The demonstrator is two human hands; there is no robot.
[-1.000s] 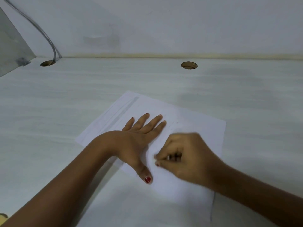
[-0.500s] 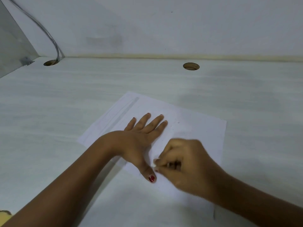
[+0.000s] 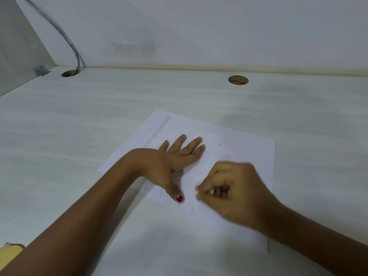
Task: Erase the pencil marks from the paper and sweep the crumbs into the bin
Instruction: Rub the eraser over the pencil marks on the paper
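Since 0.5 s ago the right hand [image 3: 235, 194] has slid a little farther up the paper [image 3: 239, 148], while the left hand [image 3: 175, 156] stays flat in the same spot.

Head view: the left hand lies palm down on the sheet's middle, its 4 fingers [image 3: 191, 146] straight and close together, pointing away. The thumb is spread toward the near side with its red nail showing. It presses the sheet and grips nothing. Just right of that thumb, the right hand is curled tight, its fingertips pinching the eraser [image 3: 197, 193] (only a pale sliver shows, smeared by motion) against the paper. Faint pencil marks [image 3: 192, 208] run near the thumb and below the pinch, and a few dark crumbs [image 3: 219, 144] lie beyond the left fingertips.

Askew on the pale desk [image 3: 79, 126], the sheet has 1 corner pointing at the back wall [image 3: 199, 26] and its right corner well apart from both hands. Desk surface stretches left and beyond the sheet up to the wall. 2 round holes sit there, the right hole [image 3: 238, 80] well beyond the sheet and the left hole [image 3: 68, 73] taking a grey cable [image 3: 65, 36]. A yellow scrap [image 3: 10, 250] shows at the lower left edge, beside the left forearm.
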